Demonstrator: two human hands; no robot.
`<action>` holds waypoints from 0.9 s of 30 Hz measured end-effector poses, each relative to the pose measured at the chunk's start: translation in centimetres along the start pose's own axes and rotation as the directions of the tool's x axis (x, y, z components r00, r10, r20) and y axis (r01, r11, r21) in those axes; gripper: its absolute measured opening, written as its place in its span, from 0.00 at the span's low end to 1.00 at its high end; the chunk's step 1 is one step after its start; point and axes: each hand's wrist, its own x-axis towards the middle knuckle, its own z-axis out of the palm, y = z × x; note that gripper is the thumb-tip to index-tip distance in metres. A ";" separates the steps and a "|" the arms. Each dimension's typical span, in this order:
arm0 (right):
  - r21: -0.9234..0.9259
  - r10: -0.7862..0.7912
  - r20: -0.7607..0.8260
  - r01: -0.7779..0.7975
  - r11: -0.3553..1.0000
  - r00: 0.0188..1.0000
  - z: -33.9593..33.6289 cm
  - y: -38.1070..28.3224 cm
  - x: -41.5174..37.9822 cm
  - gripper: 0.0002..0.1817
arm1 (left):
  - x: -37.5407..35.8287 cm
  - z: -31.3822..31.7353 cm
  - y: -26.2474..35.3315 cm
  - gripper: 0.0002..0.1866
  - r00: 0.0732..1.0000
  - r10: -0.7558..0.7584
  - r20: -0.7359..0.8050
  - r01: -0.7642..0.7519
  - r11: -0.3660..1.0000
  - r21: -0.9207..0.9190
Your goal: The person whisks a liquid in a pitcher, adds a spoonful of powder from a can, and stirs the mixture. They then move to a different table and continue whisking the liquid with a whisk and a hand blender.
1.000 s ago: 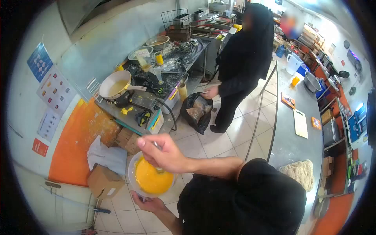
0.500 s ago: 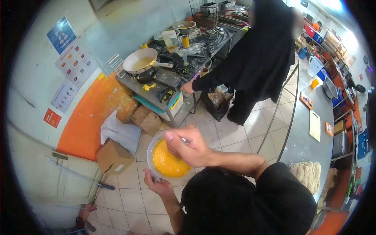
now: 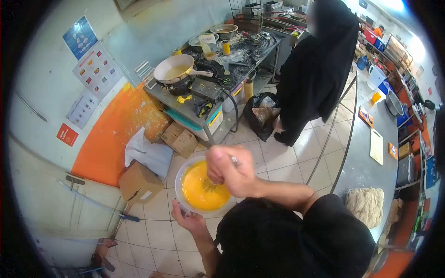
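My left hand [image 3: 190, 219] grips the near rim of a pale, see-through bowl [image 3: 179, 189], held up above the tiled floor. Inside it is a yellow-orange liquid [image 3: 197, 185] that looks like beaten egg. Over the bowl's right side, my right hand [image 3: 232, 170] is closed round the handle of a whisk [image 3: 209, 186]. The whisk's wires dip into the liquid, and a bit of metal handle shows above my fist. Part of the far right rim is hidden behind the right hand.
A pan [image 3: 174, 68] sits on a burner on the dark work table [image 3: 211, 90]. A person in black [image 3: 320, 69] stands beyond, near a black rubbish bag [image 3: 262, 116]. Dough [image 3: 365, 207] and a cutting board [image 3: 376, 146] lie on the right counter [image 3: 345, 171]. Cardboard boxes [image 3: 141, 181] stand left.
My right hand has shifted right in the bowl, so the whisk's wires now show. The other person has straightened and drawn their hand back from the table. The view has shifted slightly.
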 end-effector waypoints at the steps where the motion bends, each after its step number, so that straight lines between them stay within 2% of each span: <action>1: 0.000 -0.003 -0.001 0.003 1.000 1.000 0.0 0.6 -0.2 0.24 | -0.1 -0.1 -0.2 0.16 1.000 0.001 0.003 -0.001 1.000 0.000; 3: 0.077 0.151 0.005 -0.151 0.986 0.989 0.2 0.9 -0.1 0.23 | -1.0 2.5 0.5 0.14 0.991 0.010 -0.137 -0.017 0.999 -0.045; 4: 0.073 0.144 0.007 -0.145 0.987 0.989 0.0 0.5 -0.1 0.23 | -0.8 2.3 0.4 0.14 0.991 0.012 -0.132 -0.018 0.999 -0.051; 6: 0.088 0.020 -0.140 -0.007 0.996 0.990 0.0 -1.5 -0.2 0.24 | -0.8 0.5 0.2 0.14 0.996 0.024 0.085 -0.025 1.000 0.006; 7: 0.088 0.022 -0.141 -0.010 0.996 0.990 0.0 -0.8 -0.4 0.24 | -0.4 -0.8 -0.2 0.14 0.996 0.022 0.083 -0.023 1.000 0.007; 9: -0.079 0.151 -0.077 -0.157 0.985 0.986 -0.1 0.7 -0.3 0.24 | 0.5 -1.5 -1.0 0.14 0.988 0.022 0.150 -0.016 0.999 -0.041; 10: 0.095 0.208 -0.059 -0.202 0.975 0.976 -0.3 0.8 -0.4 0.24 | 0.6 -1.7 -1.4 0.14 0.987 0.022 0.157 -0.015 0.999 -0.047; 11: 0.088 0.198 -0.059 -0.193 0.977 0.978 -0.5 -0.3 -0.2 0.24 | 0.0 -0.6 -1.0 0.14 0.990 0.016 0.137 -0.013 1.000 -0.022; 13: 0.174 0.181 -0.156 -0.153 0.973 0.971 -0.8 -2.7 -0.2 0.24 | -0.8 1.7 -0.6 0.14 0.993 0.007 0.118 -0.008 1.000 0.005; 14: 0.189 0.115 -0.197 -0.078 0.979 0.974 -1.0 -3.0 -0.1 0.24 | -1.2 2.8 -0.5 0.13 1.000 0.025 -0.014 -0.025 1.000 -0.017; 15: 0.187 0.119 -0.203 -0.081 0.979 0.972 -1.0 -1.9 -0.5 0.24 | -1.6 3.2 -0.5 0.13 0.989 0.041 -0.144 -0.047 0.998 -0.036; 16: 0.115 0.160 -0.194 -0.139 0.984 0.968 -1.2 0.1 -0.8 0.24 | -1.4 2.4 -0.8 0.13 0.990 0.035 -0.139 -0.040 0.999 -0.034; 17: 0.037 0.196 -0.188 -0.192 0.981 0.962 -1.4 1.1 -0.9 0.24 | -0.7 0.9 -1.4 0.12 0.999 0.017 -0.043 -0.017 1.000 -0.008; 18: 0.040 0.237 -0.179 -0.233 0.972 0.955 -1.4 0.2 -0.9 0.24 | 0.0 -0.2 -1.8 0.11 0.998 -0.006 0.059 0.005 1.000 0.017; 19: 0.022 0.221 -0.192 -0.220 0.975 0.956 -1.5 -0.9 -0.7 0.24 | 0.6 -1.1 -1.9 0.11 0.997 -0.017 0.080 0.017 1.000 0.009; 21: 0.112 0.064 -0.220 -0.040 0.993 0.973 -1.6 -2.6 -0.9 0.24 | 0.6 -0.7 -1.7 0.11 0.951 -0.097 0.294 0.093 0.995 0.029; 22: 0.105 0.015 -0.278 0.015 0.994 0.961 -1.6 -2.4 -1.1 0.24 | -0.4 1.1 -2.0 0.15 0.998 -0.034 0.047 0.034 0.999 0.015; 23: -0.003 0.057 -0.302 -0.060 0.998 0.952 -1.9 -1.3 -1.6 0.24 | -0.9 2.7 -1.6 0.15 0.996 -0.060 0.072 0.058 0.998 0.020; 25: -0.113 0.042 -0.219 -0.068 0.991 0.975 -2.2 1.3 -1.8 0.24 | -1.5 4.8 -1.1 0.15 0.985 -0.099 -0.143 0.085 0.991 -0.104; 26: -0.130 0.026 -0.228 -0.056 0.990 0.973 -2.4 0.3 -1.7 0.24 | -2.0 5.2 -0.9 0.15 0.987 -0.069 -0.148 0.066 0.997 -0.026; 27: -0.118 0.036 -0.187 -0.059 0.991 0.982 -2.4 -1.3 -1.5 0.24 | -1.3 3.9 -1.4 0.15 0.989 -0.077 -0.130 0.073 0.997 -0.035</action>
